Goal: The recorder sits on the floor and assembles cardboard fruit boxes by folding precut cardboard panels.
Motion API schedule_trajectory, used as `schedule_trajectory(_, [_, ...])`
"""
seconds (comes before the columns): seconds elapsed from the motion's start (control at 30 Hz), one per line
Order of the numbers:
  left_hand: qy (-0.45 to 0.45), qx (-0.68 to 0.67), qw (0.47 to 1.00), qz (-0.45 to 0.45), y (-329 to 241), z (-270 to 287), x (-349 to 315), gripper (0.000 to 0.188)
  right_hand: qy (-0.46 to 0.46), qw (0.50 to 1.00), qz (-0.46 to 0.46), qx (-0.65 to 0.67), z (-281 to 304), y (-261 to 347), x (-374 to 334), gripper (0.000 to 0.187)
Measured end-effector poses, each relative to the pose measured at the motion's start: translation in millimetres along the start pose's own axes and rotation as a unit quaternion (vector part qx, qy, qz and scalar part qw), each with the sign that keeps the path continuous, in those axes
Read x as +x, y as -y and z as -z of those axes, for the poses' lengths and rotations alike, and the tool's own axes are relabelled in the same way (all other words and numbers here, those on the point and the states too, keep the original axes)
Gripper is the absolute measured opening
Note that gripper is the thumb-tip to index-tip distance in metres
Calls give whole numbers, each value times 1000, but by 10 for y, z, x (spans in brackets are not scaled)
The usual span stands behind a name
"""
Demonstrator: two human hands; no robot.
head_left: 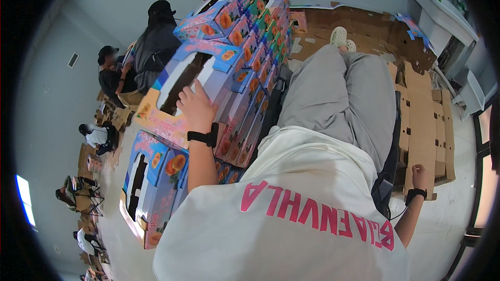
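My left hand [197, 105] rests on top of a printed fruit carton [221, 62], its fingers spread beside the dark opening in the carton's top. The carton is blue and pink with orange fruit pictures, and it sits on a stack of similar cartons. Another such carton [169, 177] stands lower, close to my left forearm. My right hand [420, 177] is at my right side with its fingers curled, over a stack of flat brown cardboard [421, 130]. Whether it grips anything is hidden. A black band is on each wrist.
More fruit cartons [229, 18] are piled ahead on the left. A white sink [442, 8] is at the far right wall, and brown cardboard [375, 36] covers the floor beyond my feet. On the left, several people sit or stand among cardboard, one a person in black [156, 41].
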State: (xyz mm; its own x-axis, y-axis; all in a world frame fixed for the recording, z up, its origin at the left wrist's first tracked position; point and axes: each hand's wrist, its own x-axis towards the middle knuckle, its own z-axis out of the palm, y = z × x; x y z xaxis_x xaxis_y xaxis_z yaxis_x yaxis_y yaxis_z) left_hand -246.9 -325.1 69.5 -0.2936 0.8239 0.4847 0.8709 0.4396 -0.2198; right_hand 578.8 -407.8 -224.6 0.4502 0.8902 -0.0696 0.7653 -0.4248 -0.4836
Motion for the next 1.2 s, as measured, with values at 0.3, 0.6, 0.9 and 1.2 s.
schedule_trajectory(0.3, [-193, -110, 975, -5, -43, 1163, -118, 106, -23, 998, 23, -51, -42, 218, -8, 29])
schedule_trajectory(0.6, [-212, -304, 891, -261, -1022, 1536, 78, 108, -158, 961, 201, 101, 986, 1918, -337, 29])
schedule_trajectory(0.9, [-34, -424, 712, -559, -2759, 760, 270, 106, -310, 833, 454, 59, 1246, 3496, -625, 31])
schedule_trajectory(1.2, [20, -456, 675, -580, -2736, 482, 452, 84, -148, 848, 509, -22, 980, 3519, -97, 67])
